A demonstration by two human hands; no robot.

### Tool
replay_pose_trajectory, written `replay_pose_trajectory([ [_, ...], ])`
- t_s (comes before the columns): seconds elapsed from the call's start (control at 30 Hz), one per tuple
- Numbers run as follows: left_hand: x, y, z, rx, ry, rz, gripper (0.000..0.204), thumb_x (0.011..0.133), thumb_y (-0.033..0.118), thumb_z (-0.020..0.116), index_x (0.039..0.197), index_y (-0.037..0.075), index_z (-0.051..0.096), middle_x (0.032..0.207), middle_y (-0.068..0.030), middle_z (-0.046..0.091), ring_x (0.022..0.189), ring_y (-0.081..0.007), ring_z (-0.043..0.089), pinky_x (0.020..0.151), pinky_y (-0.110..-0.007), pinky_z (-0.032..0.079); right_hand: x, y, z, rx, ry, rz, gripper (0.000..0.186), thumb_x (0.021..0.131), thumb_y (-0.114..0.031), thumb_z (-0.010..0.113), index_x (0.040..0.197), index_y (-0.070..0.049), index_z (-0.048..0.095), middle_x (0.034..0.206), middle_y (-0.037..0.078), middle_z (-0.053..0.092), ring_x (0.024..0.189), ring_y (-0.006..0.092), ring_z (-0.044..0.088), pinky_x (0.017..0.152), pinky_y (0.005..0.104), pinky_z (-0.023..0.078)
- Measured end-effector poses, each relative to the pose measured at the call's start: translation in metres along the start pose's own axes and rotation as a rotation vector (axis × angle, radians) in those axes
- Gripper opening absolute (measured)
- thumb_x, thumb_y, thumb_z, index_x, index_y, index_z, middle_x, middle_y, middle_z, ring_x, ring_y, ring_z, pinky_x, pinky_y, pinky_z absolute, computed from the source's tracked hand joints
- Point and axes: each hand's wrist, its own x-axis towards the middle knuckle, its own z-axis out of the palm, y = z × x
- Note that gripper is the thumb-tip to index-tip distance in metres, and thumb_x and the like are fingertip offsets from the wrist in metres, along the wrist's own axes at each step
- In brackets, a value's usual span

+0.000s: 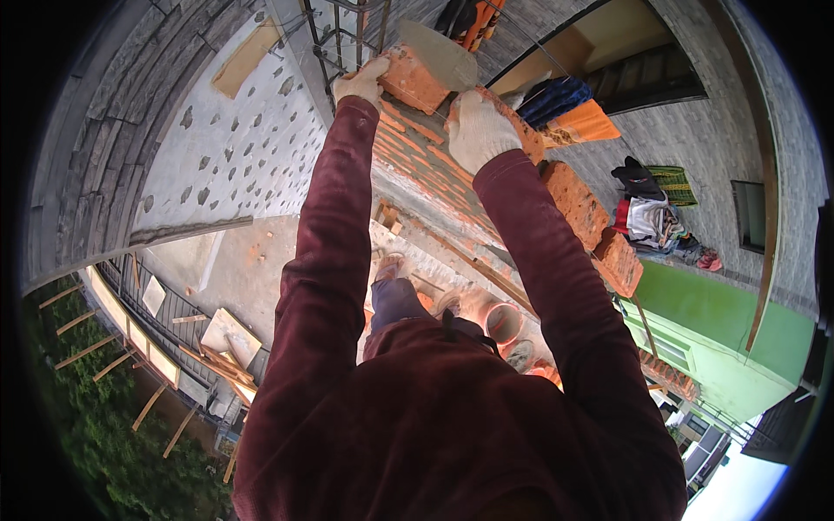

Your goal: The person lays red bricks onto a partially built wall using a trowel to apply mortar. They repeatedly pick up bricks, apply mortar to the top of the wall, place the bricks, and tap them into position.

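My left hand [360,82], in a pale knit glove, grips the left end of an orange brick [408,80] at the top of a brick wall. My right hand [478,130], gloved the same way, is closed on the handle of a trowel, whose broad grey blade [434,52] lies over that brick. A thin line runs along the wall's top. Below my hands, grey mortar joints streak the wall face [417,156]. More loose-looking orange bricks [573,204] sit along the top to the right of my right hand, partly behind my sleeve.
Rebar [339,39] rises left of the brick, beside a pitted white wall [230,148]. Clothes and cloths [651,208] lie at the right. Far below are pipes [504,323], a concrete floor [200,260], boards [230,339] and an edge with trees beyond [95,417].
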Motion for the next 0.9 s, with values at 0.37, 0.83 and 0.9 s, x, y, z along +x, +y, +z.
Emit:
replay_pose_trajectory([
  [0.37,0.001,0.009,-0.058,-0.131,-0.139,-0.020,0.054,0.093,0.042,0.077,0.114,-0.004,0.057,0.096,-0.0093,0.055,0.071,-0.0144,0.052,0.059,-0.029,0.045,-0.096,0.054,0.014,0.269,0.403,-0.216,0.037,0.090,-0.021,0.074,0.118,-0.004,0.055,0.102,0.021,0.067,0.090,0.0414,0.070,0.072,0.0479,0.057],
  [0.83,-0.131,-0.119,-0.291,0.435,-0.087,-0.470,0.045,0.095,0.038,0.073,0.123,0.004,0.060,0.096,-0.0039,0.058,0.071,-0.0115,0.054,0.060,-0.030,0.049,-0.031,0.017,0.205,0.577,0.113,0.060,0.041,0.090,-0.031,0.076,0.116,-0.007,0.055,0.099,0.021,0.069,0.095,0.0434,0.067,0.079,0.0526,0.053],
  [0.9,-0.145,-0.141,-0.337,0.403,-0.071,-0.562,0.037,0.098,0.034,0.072,0.119,0.006,0.059,0.092,-0.0028,0.055,0.066,-0.0106,0.050,0.054,-0.029,0.045,-0.044,0.035,0.199,0.616,0.111,0.058,0.042,0.088,-0.030,0.079,0.115,-0.009,0.055,0.098,0.020,0.068,0.095,0.0438,0.067,0.078,0.0530,0.052],
])
